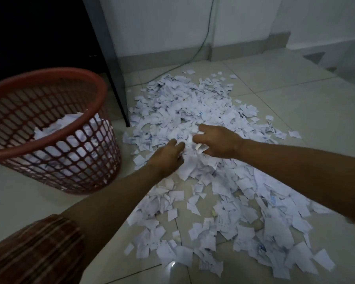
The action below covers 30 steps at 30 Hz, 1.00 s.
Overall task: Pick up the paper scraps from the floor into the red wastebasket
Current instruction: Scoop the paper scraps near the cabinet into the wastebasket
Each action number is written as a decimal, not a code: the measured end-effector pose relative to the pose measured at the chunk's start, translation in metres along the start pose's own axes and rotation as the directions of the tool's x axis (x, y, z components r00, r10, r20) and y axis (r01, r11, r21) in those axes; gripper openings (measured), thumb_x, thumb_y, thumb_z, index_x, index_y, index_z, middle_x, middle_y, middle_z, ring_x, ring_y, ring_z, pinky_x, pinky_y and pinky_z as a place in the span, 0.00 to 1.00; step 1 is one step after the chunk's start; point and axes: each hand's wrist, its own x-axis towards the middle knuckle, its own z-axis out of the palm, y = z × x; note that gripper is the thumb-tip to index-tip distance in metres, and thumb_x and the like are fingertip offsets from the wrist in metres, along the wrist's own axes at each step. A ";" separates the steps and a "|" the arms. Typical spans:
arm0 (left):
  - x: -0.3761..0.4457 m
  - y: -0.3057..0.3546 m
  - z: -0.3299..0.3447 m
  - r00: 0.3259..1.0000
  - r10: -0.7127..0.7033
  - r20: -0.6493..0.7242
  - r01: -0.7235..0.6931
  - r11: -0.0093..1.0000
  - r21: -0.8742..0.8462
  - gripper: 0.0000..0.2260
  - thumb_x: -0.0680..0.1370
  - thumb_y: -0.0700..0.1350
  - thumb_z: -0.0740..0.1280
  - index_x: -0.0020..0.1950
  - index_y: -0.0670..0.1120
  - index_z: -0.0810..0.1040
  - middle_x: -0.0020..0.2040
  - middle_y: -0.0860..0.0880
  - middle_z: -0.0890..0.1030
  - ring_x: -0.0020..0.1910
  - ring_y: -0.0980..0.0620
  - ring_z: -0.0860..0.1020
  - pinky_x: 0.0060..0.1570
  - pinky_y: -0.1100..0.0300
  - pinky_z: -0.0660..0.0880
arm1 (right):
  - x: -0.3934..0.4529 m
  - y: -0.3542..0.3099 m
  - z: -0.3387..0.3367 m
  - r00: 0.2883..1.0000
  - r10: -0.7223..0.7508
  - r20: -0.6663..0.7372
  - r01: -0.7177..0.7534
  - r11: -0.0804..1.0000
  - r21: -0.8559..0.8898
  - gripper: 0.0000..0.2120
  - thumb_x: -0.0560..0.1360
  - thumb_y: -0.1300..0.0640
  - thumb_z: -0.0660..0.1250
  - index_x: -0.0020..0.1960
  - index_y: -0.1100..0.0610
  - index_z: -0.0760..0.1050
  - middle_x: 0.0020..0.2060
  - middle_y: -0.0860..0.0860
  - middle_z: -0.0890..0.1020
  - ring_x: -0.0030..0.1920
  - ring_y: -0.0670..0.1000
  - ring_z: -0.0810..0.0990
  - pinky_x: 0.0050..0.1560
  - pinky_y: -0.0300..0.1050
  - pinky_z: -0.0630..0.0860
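Both hands mid-frame in scraps (213, 111): left hand (168, 155) curled, gathering paper; right hand (218, 141) pinching scraps. Basket (49, 78) left, partly filled.

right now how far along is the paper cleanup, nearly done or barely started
Barely started, by the look of it. Done: the red wastebasket already holds a layer of scraps low inside. In hand: the left hand and right hand are both down in the pile of paper scraps, gathering a bunch, the right pinching some. Left: most of the pile, spread across the tiled floor.
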 end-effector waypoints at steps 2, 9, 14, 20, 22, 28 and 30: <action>0.009 -0.005 -0.028 0.995 -0.048 -0.091 0.046 0.999 -0.021 0.10 0.77 0.44 0.65 0.56 0.41 0.71 0.52 0.39 0.72 0.46 0.38 0.75 0.41 0.53 0.69 | 0.014 0.001 -0.013 0.999 -0.001 -0.037 0.000 1.000 -0.020 0.15 0.65 0.61 0.77 0.49 0.58 0.78 0.44 0.59 0.76 0.37 0.61 0.78 0.30 0.47 0.76; 0.023 -0.022 -0.122 0.909 -0.142 -0.393 0.083 0.983 -0.165 0.08 0.76 0.43 0.66 0.51 0.40 0.72 0.48 0.40 0.73 0.44 0.43 0.72 0.41 0.57 0.65 | 0.064 -0.007 -0.049 0.991 0.011 -0.133 -0.018 0.999 -0.050 0.12 0.66 0.59 0.77 0.47 0.57 0.78 0.41 0.57 0.76 0.35 0.60 0.76 0.30 0.45 0.73; 0.014 -0.039 -0.181 0.837 -0.146 -0.527 0.070 0.984 -0.162 0.06 0.76 0.41 0.66 0.49 0.39 0.73 0.46 0.42 0.72 0.44 0.42 0.72 0.41 0.55 0.67 | 0.096 -0.025 -0.062 0.984 -0.002 -0.178 -0.007 0.999 -0.046 0.09 0.69 0.59 0.76 0.47 0.58 0.79 0.40 0.58 0.75 0.33 0.60 0.76 0.30 0.46 0.72; -0.003 -0.057 -0.236 0.774 -0.140 -0.617 0.068 0.988 -0.140 0.08 0.76 0.43 0.65 0.52 0.40 0.74 0.48 0.41 0.74 0.44 0.43 0.74 0.43 0.51 0.75 | 0.141 -0.052 -0.084 0.966 0.024 -0.257 -0.040 0.998 -0.058 0.09 0.68 0.60 0.76 0.46 0.60 0.79 0.39 0.60 0.75 0.32 0.61 0.77 0.33 0.43 0.67; -0.010 -0.062 -0.251 0.797 -0.083 -0.598 0.047 0.996 -0.076 0.08 0.77 0.43 0.65 0.53 0.41 0.73 0.48 0.43 0.73 0.43 0.44 0.74 0.43 0.52 0.76 | 0.158 -0.060 -0.093 0.951 0.045 -0.305 -0.063 0.997 -0.050 0.09 0.67 0.61 0.76 0.45 0.59 0.79 0.38 0.60 0.75 0.32 0.62 0.77 0.33 0.43 0.68; -0.031 -0.101 -0.290 0.812 -0.022 -0.583 0.096 0.991 0.096 0.08 0.77 0.43 0.66 0.54 0.42 0.72 0.49 0.43 0.73 0.43 0.43 0.74 0.40 0.54 0.72 | 0.214 -0.086 -0.113 0.874 0.125 -0.470 -0.115 0.992 0.050 0.08 0.71 0.58 0.72 0.47 0.59 0.79 0.41 0.60 0.76 0.37 0.62 0.77 0.35 0.45 0.69; -0.043 -0.124 -0.295 0.794 -0.070 -0.604 0.161 0.982 0.098 0.08 0.77 0.43 0.65 0.54 0.41 0.72 0.47 0.44 0.71 0.42 0.42 0.74 0.39 0.56 0.68 | 0.233 -0.099 -0.113 0.858 0.126 -0.499 -0.092 0.992 0.091 0.08 0.71 0.57 0.72 0.47 0.60 0.79 0.40 0.59 0.75 0.37 0.60 0.77 0.36 0.43 0.67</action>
